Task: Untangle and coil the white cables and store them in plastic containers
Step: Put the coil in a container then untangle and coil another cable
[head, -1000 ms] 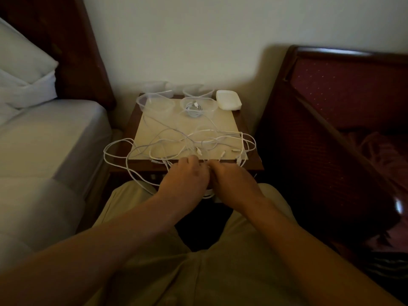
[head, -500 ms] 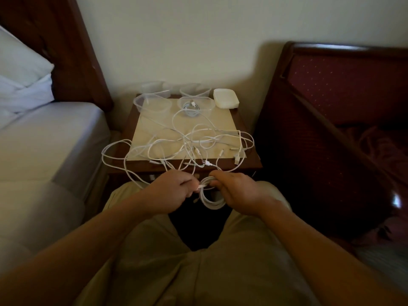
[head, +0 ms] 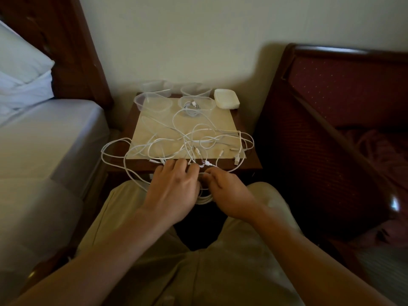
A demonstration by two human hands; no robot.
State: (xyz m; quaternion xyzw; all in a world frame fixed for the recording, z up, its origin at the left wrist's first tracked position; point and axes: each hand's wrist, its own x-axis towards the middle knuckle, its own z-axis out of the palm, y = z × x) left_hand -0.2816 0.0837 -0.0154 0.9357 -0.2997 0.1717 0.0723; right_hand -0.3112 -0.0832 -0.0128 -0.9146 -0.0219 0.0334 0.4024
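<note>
White cables (head: pixel 187 142) sprawl tangled across the nightstand (head: pixel 249 160) at frame centre, loops spilling over its left edge. Below them, the right hand (head: pixel 229 195) pinches a small coil (head: pixel 204 198); the left hand (head: pixel 174 191), fingers curled, covers part of it. Clear plastic containers (head: pixel 154 102) and stacked lids (head: pixel 226 99) line the far edge; one container (head: pixel 196 103) holds a coiled cable.

I see a plain cream wall (head: pixel 198 36) behind a dark wooden nightstand (head: pixel 249 160). On the left stands a bed (head: pixel 55 133) with a white pillow (head: pixel 19 69) and dark headboard (head: pixel 72 40). On the right, a red upholstered headboard (head: pixel 344 89). Light is dim.
</note>
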